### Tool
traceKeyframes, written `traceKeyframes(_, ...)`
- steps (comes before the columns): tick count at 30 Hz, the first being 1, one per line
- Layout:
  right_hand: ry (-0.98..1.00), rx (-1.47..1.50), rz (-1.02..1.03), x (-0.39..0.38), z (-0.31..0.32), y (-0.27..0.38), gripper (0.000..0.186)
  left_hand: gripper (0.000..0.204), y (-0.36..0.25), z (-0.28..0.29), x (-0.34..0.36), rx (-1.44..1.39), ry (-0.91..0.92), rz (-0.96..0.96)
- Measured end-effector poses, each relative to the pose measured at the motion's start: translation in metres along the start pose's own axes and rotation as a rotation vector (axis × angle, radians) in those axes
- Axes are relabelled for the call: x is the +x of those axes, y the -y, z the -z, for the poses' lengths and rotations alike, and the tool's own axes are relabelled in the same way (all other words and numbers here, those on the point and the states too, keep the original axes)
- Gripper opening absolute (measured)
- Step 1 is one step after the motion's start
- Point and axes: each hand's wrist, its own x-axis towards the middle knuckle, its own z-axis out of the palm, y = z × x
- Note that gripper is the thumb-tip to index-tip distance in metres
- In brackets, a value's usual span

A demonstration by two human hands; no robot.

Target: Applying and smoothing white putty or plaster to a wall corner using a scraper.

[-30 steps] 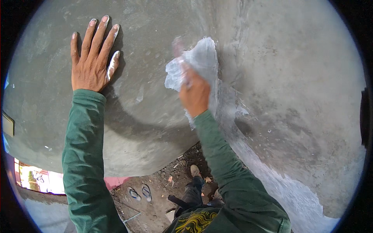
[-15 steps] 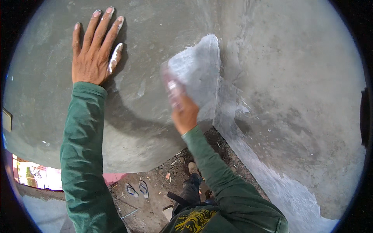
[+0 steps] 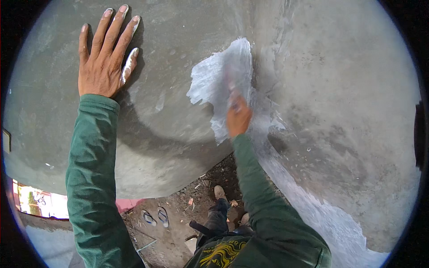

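Note:
My left hand point(image 3: 103, 60) lies flat on the grey cement wall point(image 3: 172, 67), fingers spread, with white paint on the thumb and some fingertips. My right hand point(image 3: 238, 117) grips a slim reddish tool point(image 3: 230, 80), likely a paintbrush, smeared by motion. The tool is over a wet-looking white patch point(image 3: 203, 76) beside the inner corner where two wall faces meet. White coating point(image 3: 313, 210) also runs in a band down the lower edge of the right wall face.
Below the wall, bare soil with debris holds a pair of flip-flops point(image 3: 155, 217) and my shoe point(image 3: 219, 192). At the lower left is a bright opening point(image 3: 40, 201). The second wall face point(image 3: 348, 98) rises on the right.
My right hand has moved right with the tool, toward the corner. The white patch now shows farther left and lower, where the hand and tool were. My left hand stays flat on the wall.

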Motion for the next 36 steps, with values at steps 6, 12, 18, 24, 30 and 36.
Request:
traceKeyframes(6, 0.172, 0.273, -0.053, -0.078, -0.001, 0.021, 0.026, 0.054, 0.007, -0.003, -0.005, 0.027, 0.028, 0.006)
traceKeyframes(12, -0.122, 0.711, -0.536, -0.005, 0.008, -0.065, 0.037, 0.054, -0.004, -0.022, 0.005, -0.263, -0.334, -0.04)
traceKeyframes(18, 0.2, 0.339, -0.186, -0.067, -0.014, 0.037, 0.04, 0.055, 0.0, 0.013, 0.001, 0.12, 0.102, 0.035)
traceKeyframes(24, 0.016, 0.67, -0.24, 0.037, 0.048, 0.065, 0.025, 0.057, 0.004, -0.009, -0.002, -0.216, -0.124, -0.02)
traceKeyframes(30, -0.073, 0.212, 0.248, 0.107, 0.063, 0.126, 0.028, 0.058, 0.011, -0.014, -0.006, -0.248, -0.135, -0.029)
traceKeyframes(36, -0.091, 0.049, 0.607, 0.091, 0.049, 0.101, 0.044, 0.057, 0.004, -0.017, -0.002, -0.277, -0.178, -0.039)
